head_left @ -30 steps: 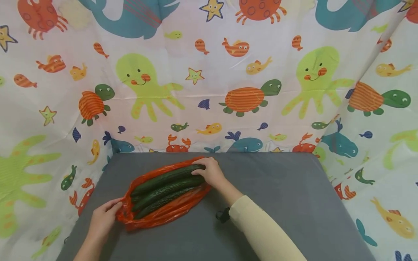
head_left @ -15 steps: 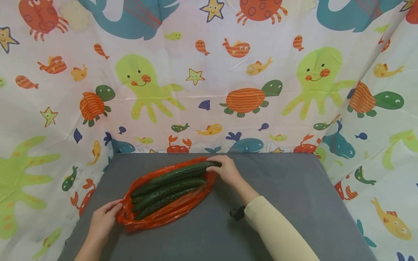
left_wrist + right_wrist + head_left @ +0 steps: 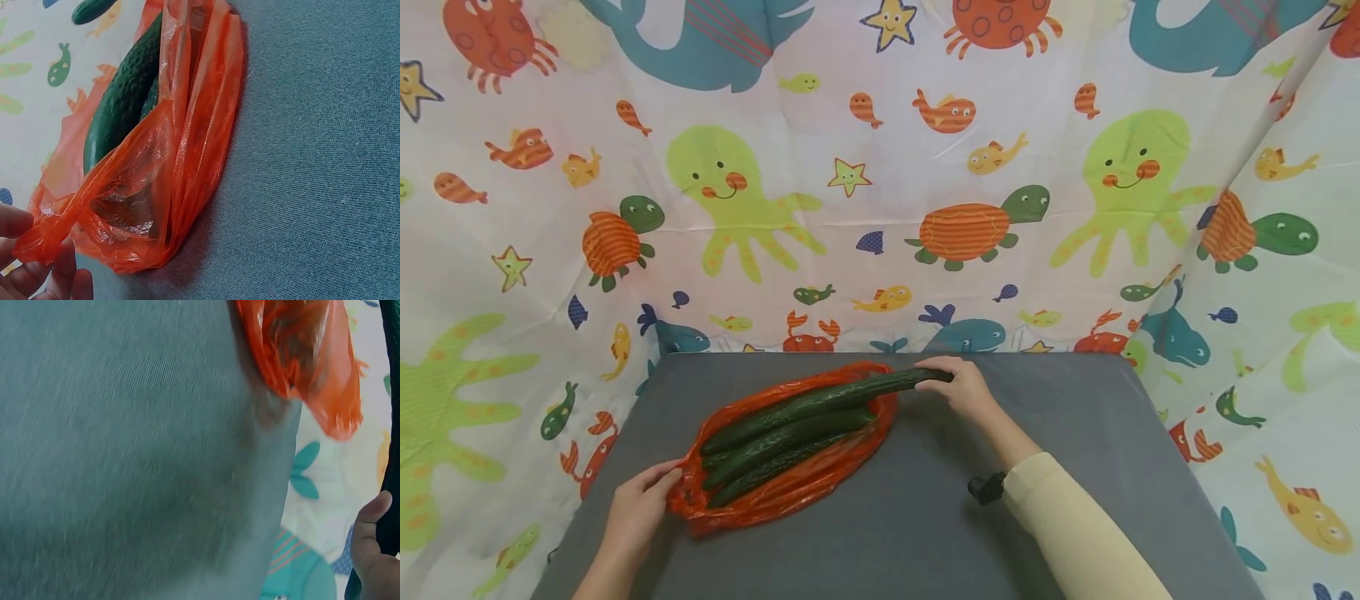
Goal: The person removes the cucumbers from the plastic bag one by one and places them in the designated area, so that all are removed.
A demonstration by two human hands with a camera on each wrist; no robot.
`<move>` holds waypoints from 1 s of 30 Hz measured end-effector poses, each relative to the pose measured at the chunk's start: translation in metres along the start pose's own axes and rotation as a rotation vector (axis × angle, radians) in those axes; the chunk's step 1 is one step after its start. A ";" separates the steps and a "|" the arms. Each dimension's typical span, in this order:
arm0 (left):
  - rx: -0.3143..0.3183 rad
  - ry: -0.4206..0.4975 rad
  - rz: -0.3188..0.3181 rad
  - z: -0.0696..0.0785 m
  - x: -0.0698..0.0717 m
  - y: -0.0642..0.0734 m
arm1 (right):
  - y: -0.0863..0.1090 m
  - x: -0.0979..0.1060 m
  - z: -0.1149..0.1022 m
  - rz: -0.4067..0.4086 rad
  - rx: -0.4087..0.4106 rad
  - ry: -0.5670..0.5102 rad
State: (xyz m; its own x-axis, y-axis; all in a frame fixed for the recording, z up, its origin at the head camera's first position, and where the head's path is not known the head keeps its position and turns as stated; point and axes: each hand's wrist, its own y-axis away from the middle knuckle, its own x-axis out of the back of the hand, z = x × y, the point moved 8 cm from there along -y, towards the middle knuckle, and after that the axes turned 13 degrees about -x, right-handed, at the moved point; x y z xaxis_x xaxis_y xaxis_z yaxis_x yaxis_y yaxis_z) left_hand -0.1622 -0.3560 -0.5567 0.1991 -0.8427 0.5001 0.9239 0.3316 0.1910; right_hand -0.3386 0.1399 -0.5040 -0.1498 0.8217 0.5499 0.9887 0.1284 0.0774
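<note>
An orange-red plastic bag [image 3: 805, 502] lies on the table with several dark green cucumbers [image 3: 786, 444] in its wide mouth. My left hand [image 3: 638, 507] pinches the bag's gathered left end; in the left wrist view its fingers [image 3: 62, 269] hold the twisted plastic. My right hand [image 3: 962, 390] grips the right end of the rearmost cucumber [image 3: 880, 385], which reaches out past the bag's right rim and slants up to the hand. Its left part still overlaps the other cucumbers. At the right edge of the right wrist view, the thumb [image 3: 375, 515] presses along that cucumber.
The grey cloth-covered table [image 3: 1075, 433] stretches right of the bag. Behind and at both sides hangs a white curtain [image 3: 850, 250] printed with sea animals. A small black device [image 3: 987, 488] sits at the right sleeve's cuff [image 3: 1037, 483].
My right hand has moved to the right, drawing the gripped cucumber partly out past the bag's right rim. The left hand and the bag stay nearly in place.
</note>
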 end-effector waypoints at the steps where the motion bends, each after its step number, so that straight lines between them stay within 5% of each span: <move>1: -0.002 0.002 -0.005 0.000 0.000 0.000 | 0.000 0.004 0.003 0.003 -0.008 -0.001; 30: 0.013 0.041 -0.004 -0.002 0.007 0.000 | 0.014 0.102 0.105 0.114 -0.140 0.066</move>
State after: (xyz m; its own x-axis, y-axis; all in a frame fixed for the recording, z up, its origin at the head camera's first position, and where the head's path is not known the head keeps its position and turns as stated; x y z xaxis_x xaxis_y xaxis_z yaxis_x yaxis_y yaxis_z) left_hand -0.1599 -0.3626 -0.5554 0.2094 -0.8607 0.4641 0.9203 0.3339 0.2039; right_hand -0.3413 0.2839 -0.5340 -0.0402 0.7874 0.6151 0.9913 -0.0457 0.1233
